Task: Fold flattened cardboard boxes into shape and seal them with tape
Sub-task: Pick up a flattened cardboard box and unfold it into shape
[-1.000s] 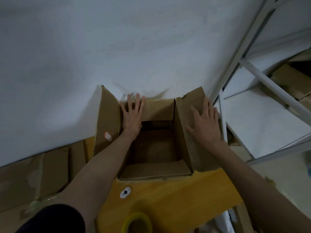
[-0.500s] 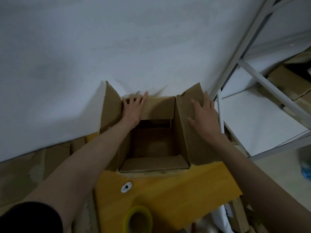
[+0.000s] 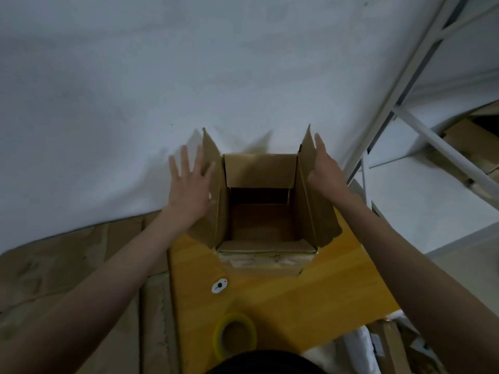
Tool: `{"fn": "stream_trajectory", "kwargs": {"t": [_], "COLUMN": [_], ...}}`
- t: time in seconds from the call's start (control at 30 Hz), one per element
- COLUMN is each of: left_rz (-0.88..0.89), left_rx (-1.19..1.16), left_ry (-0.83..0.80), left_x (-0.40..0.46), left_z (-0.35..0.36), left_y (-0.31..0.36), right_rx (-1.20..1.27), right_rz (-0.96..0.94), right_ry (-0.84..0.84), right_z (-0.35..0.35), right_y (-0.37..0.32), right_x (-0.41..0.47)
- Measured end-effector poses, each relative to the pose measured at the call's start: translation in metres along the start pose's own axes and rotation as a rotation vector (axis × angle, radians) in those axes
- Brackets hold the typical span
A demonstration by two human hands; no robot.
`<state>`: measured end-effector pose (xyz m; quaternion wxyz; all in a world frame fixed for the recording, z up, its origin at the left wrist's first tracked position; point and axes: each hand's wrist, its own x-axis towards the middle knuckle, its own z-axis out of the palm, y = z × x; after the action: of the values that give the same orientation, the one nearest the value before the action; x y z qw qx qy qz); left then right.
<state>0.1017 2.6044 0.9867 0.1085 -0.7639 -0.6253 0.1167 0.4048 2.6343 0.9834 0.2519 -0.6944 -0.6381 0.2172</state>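
The open cardboard box (image 3: 260, 211) stands on the yellow tabletop (image 3: 318, 290) against the wall. The left hand (image 3: 190, 188) and right hand (image 3: 328, 172), fingers straight and spread, lie flat against its upright side flaps, gripping nothing. A tape roll (image 3: 234, 334) lies near the tabletop's front edge.

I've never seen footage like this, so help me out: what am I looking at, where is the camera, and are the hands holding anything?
This is one view from a camera worn on a person's head, looking down at bare arms. An open brown cardboard box stands on a yellow wooden tabletop. The left hand and right hand lie flat with straight fingers against the outsides of the box's raised side flaps; neither grips anything. A yellow roll of tape lies near the table's front edge.
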Motion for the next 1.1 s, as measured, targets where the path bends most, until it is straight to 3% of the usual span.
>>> {"fn": "stream_trajectory", "kwargs": {"t": [0.07,0.13,0.2,0.3,0.37,0.43,0.63,0.83,1.1], "left_rz": [-0.134,-0.133,-0.097,-0.061,0.008,0.101,0.117,0.018,-0.110], "left_rx": [-0.392,-0.741,-0.839,-0.947,-0.997,-1.078,-0.718,-0.718,-0.800], "left_ry": [-0.032,-0.104,-0.129,-0.136,-0.151,-0.206,-0.387,-0.270,-0.295], "left_x": [-0.003,-0.003,-0.004,-0.004,-0.001,0.001,0.000,-0.004,0.001], "left_z": [-0.008,-0.011,-0.010,-0.012,-0.013,-0.010,0.018,0.036,0.031], "left_y": [-0.008,-0.005,0.005,0.020,0.029,0.039,0.062,0.077,0.123], "right_rx": [0.068,0.136,0.160,-0.185,-0.307,-0.267,-0.095,-0.040,-0.068], "right_rz": [0.023,-0.007,-0.040,-0.090,-0.076,-0.055,-0.012,0.017,-0.028], "right_ry": [-0.082,-0.178,-0.279,-0.403,-0.373,-0.299,-0.159,-0.109,-0.151], "right_z": [0.008,0.018,0.034,0.065,0.078,0.083,0.093,0.099,0.063], "right_y": [-0.004,-0.006,-0.001,0.023,0.041,0.051,0.054,0.050,0.068], "right_x": [-0.001,-0.006,-0.015,-0.033,-0.044,-0.048,-0.065,-0.071,-0.030]}}
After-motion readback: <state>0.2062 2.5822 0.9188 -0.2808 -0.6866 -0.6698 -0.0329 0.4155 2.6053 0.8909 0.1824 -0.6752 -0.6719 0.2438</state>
